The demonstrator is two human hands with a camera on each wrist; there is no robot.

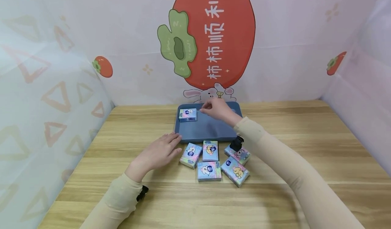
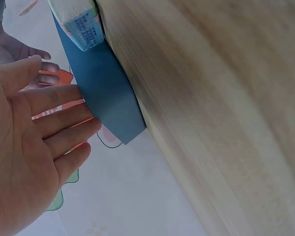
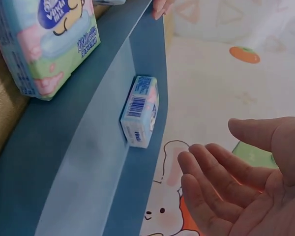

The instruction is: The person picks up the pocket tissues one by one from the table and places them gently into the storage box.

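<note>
A blue tray (image 1: 207,129) sits at the back of the table, with one small tissue pack (image 1: 187,114) in its left rear part. Over the tray hovers my right hand (image 1: 217,109), fingers loosely bent and nothing in them; the right wrist view shows its palm (image 3: 236,182) bare, apart from the pack (image 3: 140,113). My left hand (image 1: 159,151) has its fingers extended, fingertips at the tray's front left corner. In the left wrist view those fingers reach the tray wall (image 2: 108,93). Several more tissue packs lie on the table before the tray, the nearest to my left hand being a tilted one (image 1: 191,155).
Among the loose packs, an upright one (image 1: 210,151) stands close to the tray's front edge, a sideways one (image 1: 209,171) lies below it, and two (image 1: 235,171) touch at the right. A printed cloth backdrop (image 1: 275,73) rises behind the wooden table (image 1: 293,130).
</note>
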